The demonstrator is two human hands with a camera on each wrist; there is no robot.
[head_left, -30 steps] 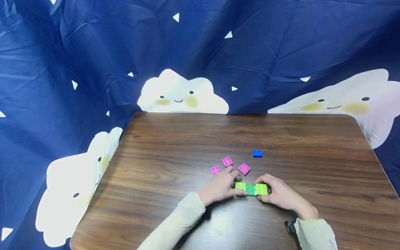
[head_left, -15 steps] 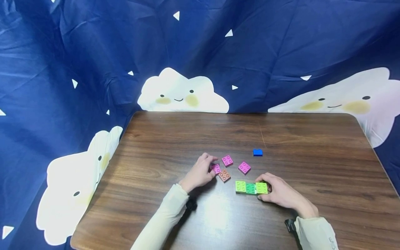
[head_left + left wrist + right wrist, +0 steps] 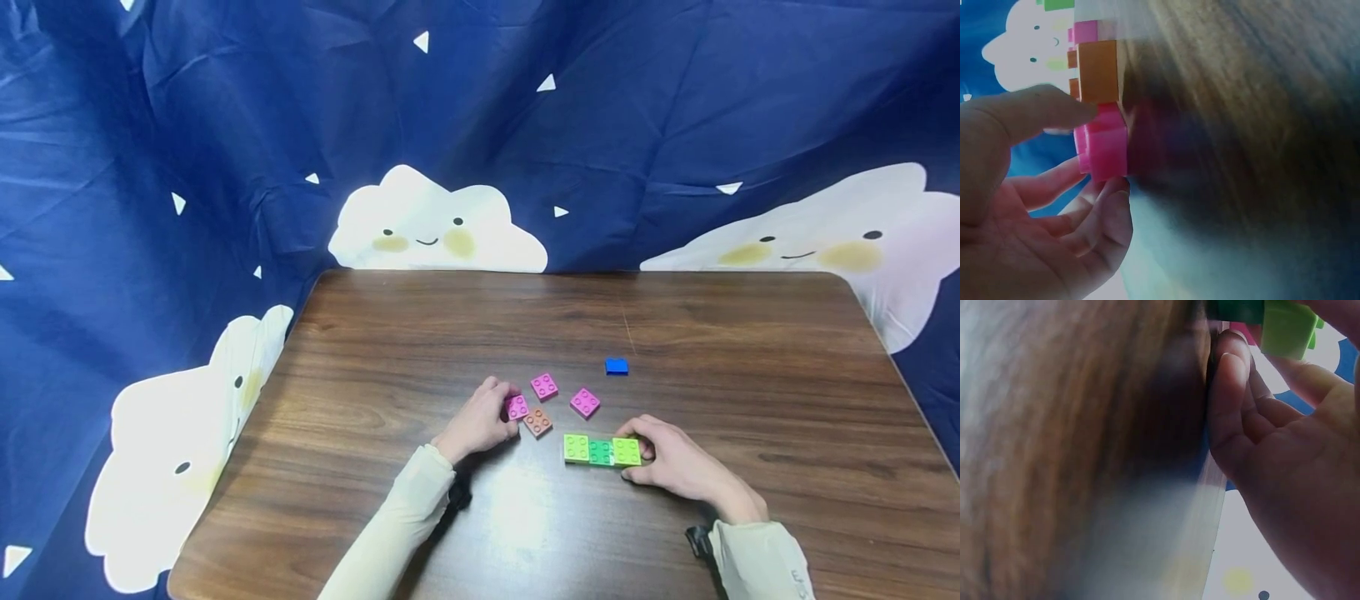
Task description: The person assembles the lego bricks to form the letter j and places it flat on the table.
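Note:
My left hand (image 3: pixel 480 419) has its thumb and curled fingers around a pink toy building brick (image 3: pixel 517 407), which fills the grip in the left wrist view. Right beside that brick lies an orange-brown brick (image 3: pixel 537 422). My right hand (image 3: pixel 671 461) holds the right end of a row of joined bricks between thumb and fingers. A lime green brick (image 3: pixel 576 448) sits at each end of the row, raised over a darker green brick (image 3: pixel 600 452) in the middle. In the right wrist view, the held lime brick (image 3: pixel 1286 328) shows near the top edge.
Two more pink bricks lie behind, one (image 3: pixel 544 387) near the left hand and one (image 3: pixel 585 403) above the green row. Farther back is a blue brick (image 3: pixel 617 367). The brown wooden table (image 3: pixel 405 333) meets a blue cloth (image 3: pixel 465 108) printed with clouds.
My left hand has left the green row, uncovering the orange-brown brick, and moved left to the pink brick, where its fingers closed in. My right hand has stayed nearly still.

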